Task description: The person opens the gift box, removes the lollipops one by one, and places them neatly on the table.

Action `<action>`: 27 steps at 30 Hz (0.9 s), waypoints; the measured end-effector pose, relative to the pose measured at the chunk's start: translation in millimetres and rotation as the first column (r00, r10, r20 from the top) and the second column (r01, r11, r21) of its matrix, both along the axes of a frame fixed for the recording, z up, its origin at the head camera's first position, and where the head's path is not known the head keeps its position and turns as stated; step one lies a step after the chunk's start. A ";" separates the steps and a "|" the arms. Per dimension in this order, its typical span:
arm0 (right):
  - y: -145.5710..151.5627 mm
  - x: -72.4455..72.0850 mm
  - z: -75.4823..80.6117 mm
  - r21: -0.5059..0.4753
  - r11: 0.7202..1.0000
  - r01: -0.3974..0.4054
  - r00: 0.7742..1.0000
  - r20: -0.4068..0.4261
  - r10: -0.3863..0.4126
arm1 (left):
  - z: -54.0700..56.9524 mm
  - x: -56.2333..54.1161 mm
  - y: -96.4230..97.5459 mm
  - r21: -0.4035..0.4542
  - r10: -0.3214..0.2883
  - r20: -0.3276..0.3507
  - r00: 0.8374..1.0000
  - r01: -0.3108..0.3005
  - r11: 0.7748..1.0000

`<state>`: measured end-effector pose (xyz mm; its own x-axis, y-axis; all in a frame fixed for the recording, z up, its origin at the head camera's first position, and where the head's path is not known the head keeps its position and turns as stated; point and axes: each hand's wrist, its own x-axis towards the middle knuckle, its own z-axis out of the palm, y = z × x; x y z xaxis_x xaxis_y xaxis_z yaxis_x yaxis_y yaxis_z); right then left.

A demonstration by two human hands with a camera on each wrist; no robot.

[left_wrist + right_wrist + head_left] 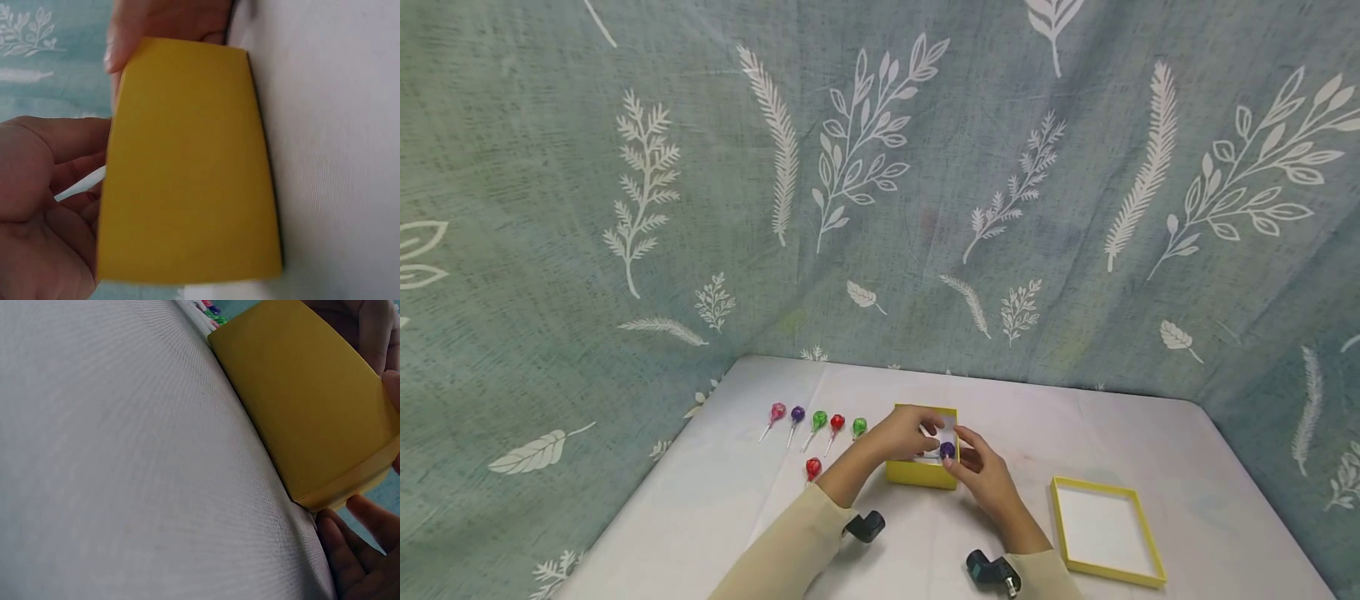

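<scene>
A yellow box (921,475) stands without its lid on the white table. My left hand (912,432) reaches over its left wall, fingers bent down inside, holding a lollipop by its white stick (81,185). A purple lollipop head (947,450) shows inside the box near the right wall. My right hand (988,475) grips that right wall, its thumb at the rim beside the purple head and other fingers along the outside. Part of the box's inside is hidden behind the left hand.
Left of the box lie several wrapped lollipops: a pink one (778,411), a purple one (797,413), green ones (819,419) and red ones (837,422). A yellow-rimmed lid (1108,531) lies inside-up at the right. A patterned curtain (880,208) hangs behind the table.
</scene>
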<state>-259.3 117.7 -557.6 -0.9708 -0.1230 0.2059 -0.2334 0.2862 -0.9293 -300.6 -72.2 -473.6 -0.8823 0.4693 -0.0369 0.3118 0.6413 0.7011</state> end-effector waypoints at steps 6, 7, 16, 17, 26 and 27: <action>0.8 0.4 -0.2 0.012 1.000 -0.012 1.000 -0.013 0.012 | -8.3 -5.4 13.1 -0.092 -0.002 -0.035 0.999 -0.001 0.996; 0.7 0.8 0.1 0.014 1.000 -0.014 1.000 -0.012 0.014 | -8.9 -5.4 14.8 -0.100 0.003 -0.039 0.999 -0.007 0.995; 1.4 1.4 0.9 0.025 1.000 -0.017 1.000 -0.017 0.017 | -16.1 -7.0 27.6 -0.086 0.062 0.012 0.998 -0.061 0.994; 1.5 1.2 0.8 0.023 1.000 -0.020 1.000 -0.022 0.020 | -17.1 -7.3 28.4 -0.078 0.066 0.029 0.997 -0.064 0.995; 1.8 0.3 2.3 0.021 1.000 -0.016 1.000 -0.005 0.016 | -18.1 -9.7 35.0 -0.075 0.145 0.135 0.980 -0.135 0.988; 1.8 0.5 2.6 0.024 1.000 -0.011 1.000 -0.004 0.011 | -18.4 -10.1 35.6 -0.072 0.150 0.147 0.978 -0.141 0.987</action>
